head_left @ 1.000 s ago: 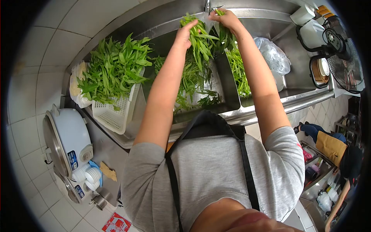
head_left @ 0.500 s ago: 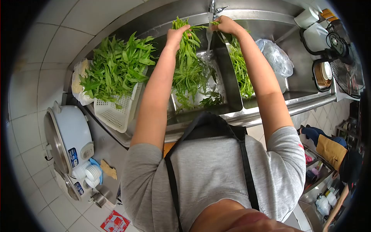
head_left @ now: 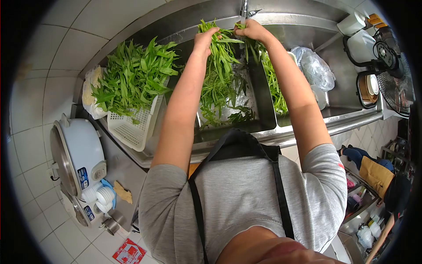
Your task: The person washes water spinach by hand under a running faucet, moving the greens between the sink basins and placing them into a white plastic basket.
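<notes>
My left hand [head_left: 205, 41] is closed around a bunch of water spinach [head_left: 219, 61] that hangs down into the metal sink basin [head_left: 263, 94]. Close by, under the tap [head_left: 244, 11], my right hand [head_left: 253, 31] pinches some of the stems, with leaves dangling below it. Water runs from the spout beside its fingers. More greens lie wet at the bottom of the basin. To the left, a heap of leafy greens [head_left: 136, 79] fills a white perforated basket [head_left: 129, 132]. Long green stems [head_left: 273, 86] lie in the compartment on the right, partly behind my right forearm.
A clear plastic bag [head_left: 314, 66] sits right of my right arm. A fan [head_left: 391, 66] stands at the far right. Rice cookers [head_left: 83, 154] and stacked white bowls [head_left: 104, 197] are at lower left. Another person [head_left: 376, 171] is at lower right.
My right hand has shifted slightly left, closer to my left hand, and more leaves now hang beneath it. My left hand has moved a little to the right with the bunch.
</notes>
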A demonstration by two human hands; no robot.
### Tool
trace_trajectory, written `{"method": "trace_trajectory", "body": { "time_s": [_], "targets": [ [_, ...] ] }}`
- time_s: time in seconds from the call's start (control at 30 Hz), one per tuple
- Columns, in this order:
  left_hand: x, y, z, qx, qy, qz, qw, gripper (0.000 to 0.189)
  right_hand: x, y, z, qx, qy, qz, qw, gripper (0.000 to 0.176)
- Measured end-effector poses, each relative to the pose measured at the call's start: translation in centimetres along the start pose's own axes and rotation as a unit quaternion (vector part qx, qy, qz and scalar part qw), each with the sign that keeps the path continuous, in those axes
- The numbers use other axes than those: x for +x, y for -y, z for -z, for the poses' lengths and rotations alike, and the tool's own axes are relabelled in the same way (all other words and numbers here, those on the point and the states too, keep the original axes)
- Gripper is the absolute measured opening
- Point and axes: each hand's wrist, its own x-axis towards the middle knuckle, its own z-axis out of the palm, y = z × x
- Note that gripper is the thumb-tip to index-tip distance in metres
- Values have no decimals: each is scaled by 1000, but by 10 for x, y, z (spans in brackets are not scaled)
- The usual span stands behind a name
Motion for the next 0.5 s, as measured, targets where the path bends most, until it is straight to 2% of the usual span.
{"method": "trace_trajectory", "body": {
  "time_s": [0.07, 0.1, 0.13, 0.17, 0.2, 0.27, 0.33, 0.4, 0.43, 0.47, 0.5],
  "targets": [
    [3, 4, 1, -13, 6, 2, 1000, 21, 0, 0, -4, 28, -38, -37, 998, 24],
    [2, 5, 0, -12, 6, 2, 1000, 21, 1, -1, -9, 152, -86, -34, 984, 23],
    [1, 7, -3, -13, -2, -10, 1000, 20, 1, -2, -11, 273, -133, -30, 952, 23],
    [0, 8, -4, -14, -9, -21, 1000, 20, 5, -4, -15, 342, -169, -75, 921, 20],
    [1, 9, -3, -13, -9, -21, 1000, 20, 12, -14, -13, 342, -170, -75, 921, 20],
    [4, 12, 4, -73, -5, -5, 997, 18, 18, -32, -6, 425, -212, -107, 874, 19],
    [8, 13, 12, -80, -13, -3, 997, 16, 11, -26, -4, 411, -201, -119, 881, 19],
    [13, 12, 22, -144, -27, 10, 989, 16, 5, -22, -2, 161, -135, -47, 977, 21],
    [15, 14, 27, -165, -29, 23, 986, 16, 0, -21, -8, 58, -152, 12, 987, 23],
    [17, 15, 30, -165, -28, 23, 986, 16, -2, -20, -8, 58, -152, 12, 987, 23],
    [20, 16, 32, -187, -48, 26, 981, 16, -4, -11, -4, 5, -57, -22, 998, 21]
  ]
}}
